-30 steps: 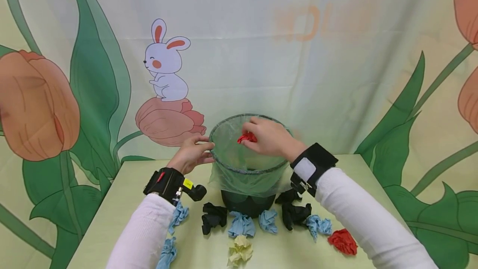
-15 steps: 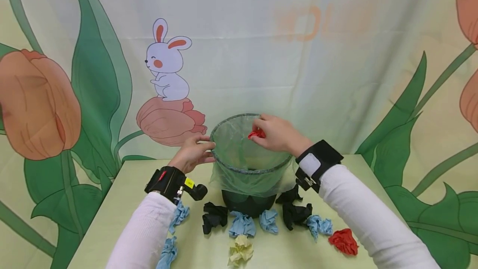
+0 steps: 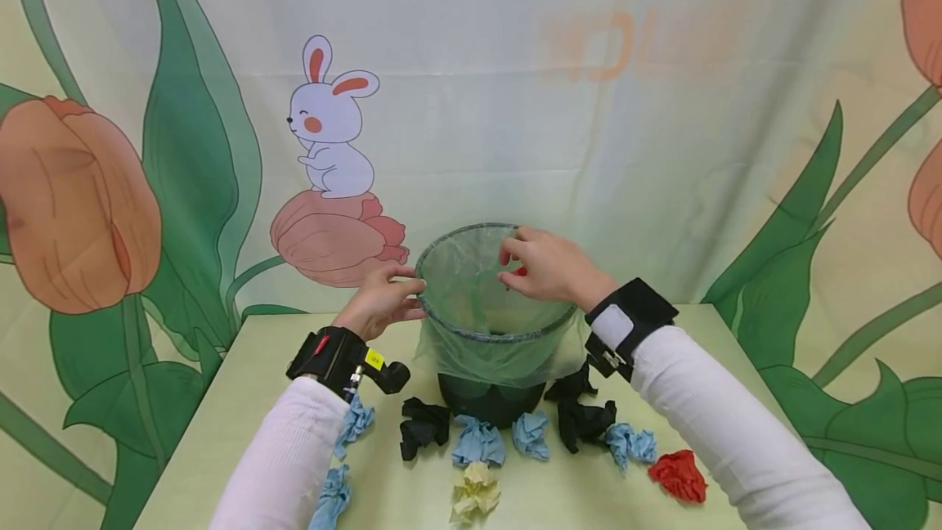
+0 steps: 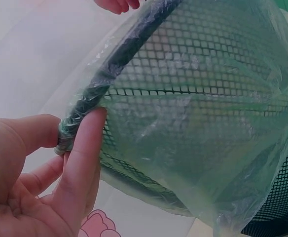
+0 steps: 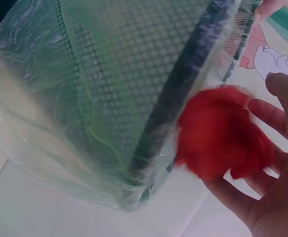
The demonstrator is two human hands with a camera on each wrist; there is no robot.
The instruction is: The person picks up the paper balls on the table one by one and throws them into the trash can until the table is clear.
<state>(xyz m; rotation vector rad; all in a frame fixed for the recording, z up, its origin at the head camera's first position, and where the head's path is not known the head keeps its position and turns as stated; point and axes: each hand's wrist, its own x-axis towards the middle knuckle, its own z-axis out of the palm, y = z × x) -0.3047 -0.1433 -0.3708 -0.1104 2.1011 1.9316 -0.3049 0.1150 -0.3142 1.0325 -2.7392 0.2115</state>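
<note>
Loosening since earlier, the right hand (image 3: pixel 550 265) is spread beside red paper (image 5: pixel 222 136) at the bin's (image 3: pixel 491 401) mouth.
Its left rim (image 4: pixel 122 58) is pinched by the left hand (image 3: pixel 379 301); the pale table (image 3: pixel 397 501) is backed by flowered cloth (image 3: pixel 648 178).

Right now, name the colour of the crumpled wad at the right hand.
Red; the crumpled wad shows best in the right wrist view.
</note>
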